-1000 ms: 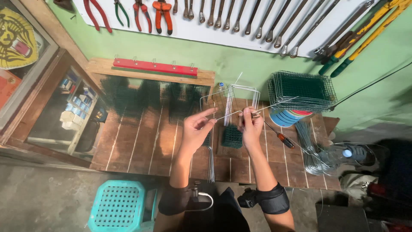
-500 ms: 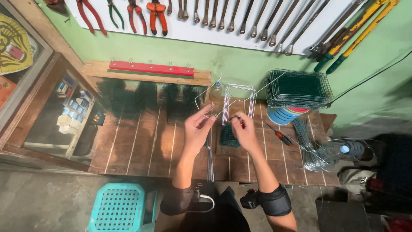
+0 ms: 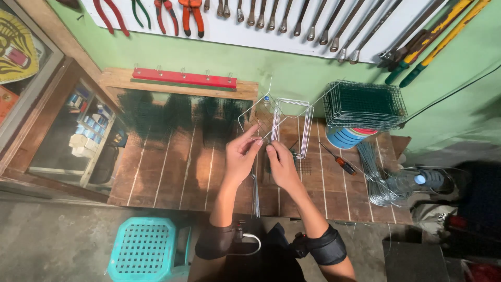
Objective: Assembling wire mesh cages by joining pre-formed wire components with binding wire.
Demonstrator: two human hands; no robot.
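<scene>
Your 2 hands, left (image 3: pixel 241 155) and right (image 3: pixel 281 163), have drawn closer, both pinching the wire frame (image 3: pixel 284 125) over the tabletop (image 3: pixel 167 172).

Green wall (image 3: pixel 292 68), red rail (image 3: pixel 183 78), teal perforated stool (image 3: pixel 143 249), brown striped wooden bench (image 3: pixel 172 172), orange-handled screwdriver (image 3: pixel 339 160)

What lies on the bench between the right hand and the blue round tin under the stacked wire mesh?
In the head view, a red-handled screwdriver lies on the wooden bench there.
</scene>
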